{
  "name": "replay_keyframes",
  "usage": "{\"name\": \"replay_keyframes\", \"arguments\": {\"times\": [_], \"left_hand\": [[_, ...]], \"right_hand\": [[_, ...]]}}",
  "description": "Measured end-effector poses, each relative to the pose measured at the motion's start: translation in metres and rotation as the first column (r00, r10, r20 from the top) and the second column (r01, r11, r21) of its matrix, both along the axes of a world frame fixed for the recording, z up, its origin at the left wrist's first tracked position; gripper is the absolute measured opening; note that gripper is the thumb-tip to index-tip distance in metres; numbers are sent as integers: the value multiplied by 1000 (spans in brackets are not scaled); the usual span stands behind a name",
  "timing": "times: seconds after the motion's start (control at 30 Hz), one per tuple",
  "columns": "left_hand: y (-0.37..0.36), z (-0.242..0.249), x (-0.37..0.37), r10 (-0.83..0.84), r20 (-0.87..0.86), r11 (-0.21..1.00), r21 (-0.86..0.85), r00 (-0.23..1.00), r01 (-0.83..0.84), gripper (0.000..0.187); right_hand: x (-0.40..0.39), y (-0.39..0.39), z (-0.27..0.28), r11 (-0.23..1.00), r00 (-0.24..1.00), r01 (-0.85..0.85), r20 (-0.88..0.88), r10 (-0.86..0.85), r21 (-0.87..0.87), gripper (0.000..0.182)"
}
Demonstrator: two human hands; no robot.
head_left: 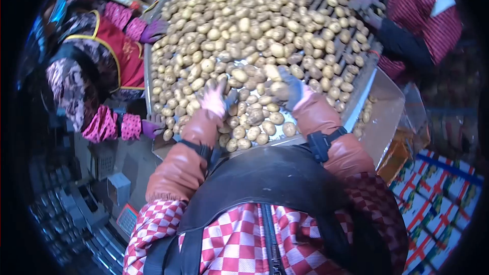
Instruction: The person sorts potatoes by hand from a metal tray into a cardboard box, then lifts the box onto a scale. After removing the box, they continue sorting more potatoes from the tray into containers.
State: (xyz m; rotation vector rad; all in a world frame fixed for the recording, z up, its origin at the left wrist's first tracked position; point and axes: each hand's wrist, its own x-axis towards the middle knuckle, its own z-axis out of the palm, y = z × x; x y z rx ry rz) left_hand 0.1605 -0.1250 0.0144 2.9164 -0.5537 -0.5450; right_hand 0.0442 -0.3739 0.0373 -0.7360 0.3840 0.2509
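Many potatoes (254, 116) lie on the sorting table in front of me, some loosely spaced close to my body. My left hand (216, 98), in a pink and grey glove, reaches over the potatoes with its fingers apart; it is slightly blurred. To its right, my right hand (291, 89), in a grey glove, curls around a potato (278, 89). Another potato (272, 73) lies at its fingertips. Between my hands, pale table surface shows among the potatoes.
At the left, a person's purple-gloved hands (154, 31) rest at the table edge. Across at right, another person's grey-gloved hands (365, 7) reach over dark rollers (318, 1). A cardboard-coloured side panel (389, 99) borders the right side. Printed boxes (433, 198) are stacked at lower right.
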Motion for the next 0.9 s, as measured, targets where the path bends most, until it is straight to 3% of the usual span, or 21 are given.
{"name": "replay_keyframes", "arguments": {"times": [0.03, 0.1, 0.17, 0.27, 0.3, 0.33, 0.37, 0.4, 0.43, 0.47, 0.5, 0.53, 0.6, 0.67, 0.7, 0.73, 0.77, 0.8, 0.87, 0.9], "left_hand": [[1, -8, -21, -3, 18, 997, -82, 1000, 5, 77], [5, -7, -49, -20, 38, 977, -213, 999, 28, 74], [17, 0, -45, -44, -21, 954, -298, 999, 35, 69], [47, -2, -44, -219, 73, 889, -396, 973, 230, 69], [52, 1, -50, -248, 124, 884, -376, 961, 277, 71], [52, 6, -59, -242, 141, 894, -353, 960, 277, 74], [51, 12, -70, -249, 123, 898, -341, 961, 277, 76], [49, 17, -78, -257, 104, 902, -330, 961, 277, 78], [46, 17, -80, -356, 135, 857, -348, 924, 381, 79], [42, 19, -80, -444, 170, 803, -361, 880, 474, 81], [29, 33, -87, -524, 131, 831, -138, 842, 539, 80], [18, 32, -82, -619, 96, 772, -110, 779, 626, 78], [-4, 18, -62, -624, 190, 741, -164, 758, 651, 72], [-23, 27, -34, -578, 135, 802, -88, 805, 591, 62], [-31, 33, -26, -584, 158, 800, -54, 796, 598, 61], [-35, 33, -23, -578, 168, 814, 51, 799, 578, 62], [-37, 32, -28, -475, 198, 873, -21, 858, 488, 62], [-39, 28, -31, -367, 225, 914, -92, 902, 395, 63], [-30, 18, -45, -351, 252, 913, -122, 902, 390, 59], [-25, 19, -54, -355, 209, 908, -154, 911, 389, 59]], "right_hand": [[-9, 7, 11, 983, 997, 9, -74, -22, -182, 50], [-24, 16, 22, 947, 987, 114, -75, -142, -301, 52], [-54, -1, 28, 929, 985, 168, 12, -174, -329, 48], [-125, -50, 15, 863, 926, 370, 64, -372, -344, 42], [-158, -74, -7, 752, 896, 426, 122, -427, -503, 40], [-195, -104, -37, 398, 905, 388, 262, -336, -831, 39], [-237, -130, -68, -65, 912, 332, 338, -234, -941, 38], [-269, -145, -94, 20, 889, 320, 293, -353, -947, 37], [-301, -160, -121, 104, 850, 324, 242, -467, -940, 37], [-314, -161, -128, 495, 668, 689, 200, -717, -529, 38], [-310, -152, -109, 349, 353, 933, -40, -935, 94, 39], [-295, -141, -97, 350, 345, 936, -119, -931, -28, 41], [-216, -89, 7, 384, 311, 890, -289, -905, -247, 45], [-186, -83, 9, 706, 737, 639, -18, -675, -304, 42], [-162, -88, -26, 622, 737, 627, 99, -669, -468, 44], [-133, -89, -36, 464, 807, 490, 183, -561, -738, 45], [-104, -91, -45, 192, 854, 342, 219, -471, -920, 46], [-74, -85, -18, -234, 937, 54, 130, -325, -971, 47], [-25, -75, 26, -329, 908, -389, -298, -293, -860, 51], [-15, -85, -11, -424, 923, -380, -309, -229, -822, 41]]}}
